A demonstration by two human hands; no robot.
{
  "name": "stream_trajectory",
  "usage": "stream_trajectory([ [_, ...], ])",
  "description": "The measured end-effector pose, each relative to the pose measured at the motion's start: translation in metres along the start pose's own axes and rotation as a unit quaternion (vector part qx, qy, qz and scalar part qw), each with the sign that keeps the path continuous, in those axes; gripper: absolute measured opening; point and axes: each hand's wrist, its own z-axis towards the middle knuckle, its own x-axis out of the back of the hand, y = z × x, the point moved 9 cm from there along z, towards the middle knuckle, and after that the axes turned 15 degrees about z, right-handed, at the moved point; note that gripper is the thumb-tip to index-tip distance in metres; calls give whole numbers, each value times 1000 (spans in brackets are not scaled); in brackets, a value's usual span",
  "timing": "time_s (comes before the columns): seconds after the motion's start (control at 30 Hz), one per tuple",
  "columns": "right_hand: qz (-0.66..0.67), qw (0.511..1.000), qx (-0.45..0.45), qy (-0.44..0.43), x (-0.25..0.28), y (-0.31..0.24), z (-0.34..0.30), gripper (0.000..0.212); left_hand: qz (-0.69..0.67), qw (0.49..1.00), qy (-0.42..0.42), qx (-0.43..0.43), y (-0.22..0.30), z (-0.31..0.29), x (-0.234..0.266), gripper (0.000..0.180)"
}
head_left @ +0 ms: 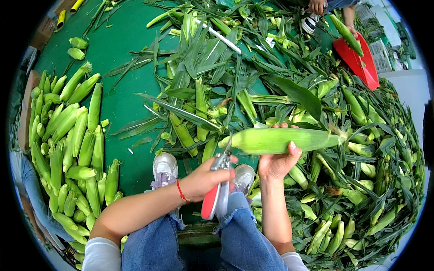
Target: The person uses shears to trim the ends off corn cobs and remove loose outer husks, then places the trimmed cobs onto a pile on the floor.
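My left hand (203, 182), with a red string bracelet at the wrist, is closed round the handles of a pair of pruning shears (216, 198). One handle is red, and the blades point up at the stalk end of an ear of corn (280, 140). Whether the blades touch the stalk or only meet in front of it I cannot tell. The corn ear lies level in its pale green husk, silk end to the right. My right hand (276, 163) grips it from below, thumb on the near side and fingertips showing over the far side.
Trimmed corn ears (68, 122) are piled at the left. A heap of leafy corn (357, 180) fills the right. Loose husk leaves (190, 67) cover the green floor (122, 108) ahead. At the top right, another person's hand (350, 29) is by a corn ear above a red scoop (361, 67).
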Motion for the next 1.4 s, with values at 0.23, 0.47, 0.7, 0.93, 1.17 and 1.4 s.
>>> stream_trajectory([
  [0.23,-124,981,-65,137,22,3,-9,41,489,802,211,-269,59,-22,28,47],
  [0.47,-168,983,-79,-7,13,22,-15,63,575,758,136,-275,70,-18,6,46],
  [0.7,10,980,-185,78,23,44,-13,61,301,900,153,-274,57,-16,28,40],
  [0.93,-190,971,-121,82,6,40,-28,47,576,744,150,-304,60,-20,6,52],
  [1.17,-97,958,-236,128,24,52,-30,55,508,800,173,-269,62,-23,21,47],
  [1.4,52,947,-296,115,35,58,-29,57,257,933,163,-193,36,-16,54,38],
])
